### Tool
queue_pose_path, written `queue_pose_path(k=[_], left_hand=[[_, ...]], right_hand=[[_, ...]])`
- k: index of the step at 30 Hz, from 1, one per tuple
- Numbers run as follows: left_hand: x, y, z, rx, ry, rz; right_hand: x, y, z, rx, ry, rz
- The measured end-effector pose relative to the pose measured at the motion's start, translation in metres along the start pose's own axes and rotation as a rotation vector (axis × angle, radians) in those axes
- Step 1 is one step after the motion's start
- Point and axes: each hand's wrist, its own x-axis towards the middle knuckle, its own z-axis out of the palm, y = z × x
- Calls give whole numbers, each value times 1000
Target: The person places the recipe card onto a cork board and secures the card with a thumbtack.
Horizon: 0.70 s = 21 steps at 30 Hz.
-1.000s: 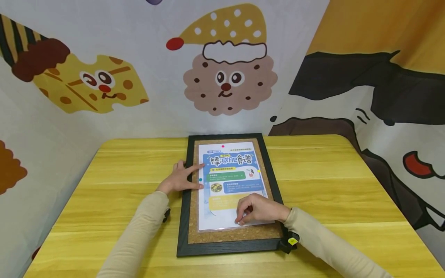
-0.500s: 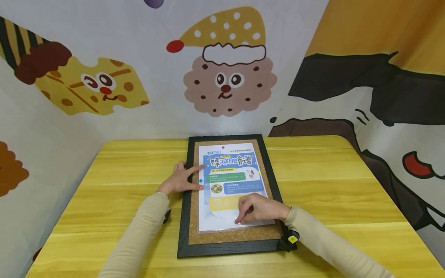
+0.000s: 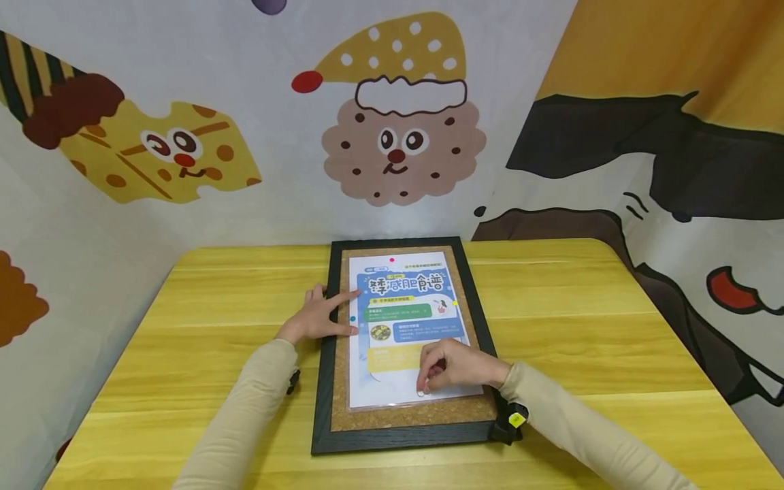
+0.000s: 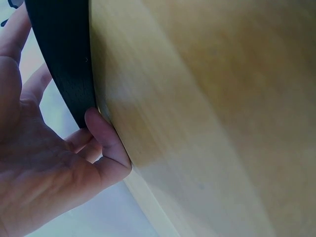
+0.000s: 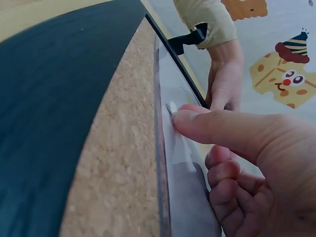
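Observation:
A laminated poster with blue, green and yellow printed blocks lies on a cork board in a black frame. My right hand is at the poster's lower edge, pinching a small white thumbtack between thumb and forefinger against the sheet. The tack's point is hidden. My left hand rests across the frame's left side, its thumb and forefinger stretched onto the poster. In the left wrist view its other fingers bend beside the frame's outer edge.
Coloured tacks sit on the poster: a pink tack at the top, a yellow tack at the right, a teal tack at the left. The wooden table extends to both sides. A cartoon-printed curtain hangs behind.
The right fingertips shift slightly at the poster's lower edge, and the white thumbtack shows a little more below them. The left hand, poster and frame stay in place.

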Motion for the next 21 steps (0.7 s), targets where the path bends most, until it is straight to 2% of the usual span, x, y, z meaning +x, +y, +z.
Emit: queue_pose_path(k=[9,21], left_hand=[[0,0,0,-2,2,-5],[1,-2,1,3,1,-8]], right_hand=[[0,-5,4,-62,28,-5],[1,-11,6,-130,-10,-7]])
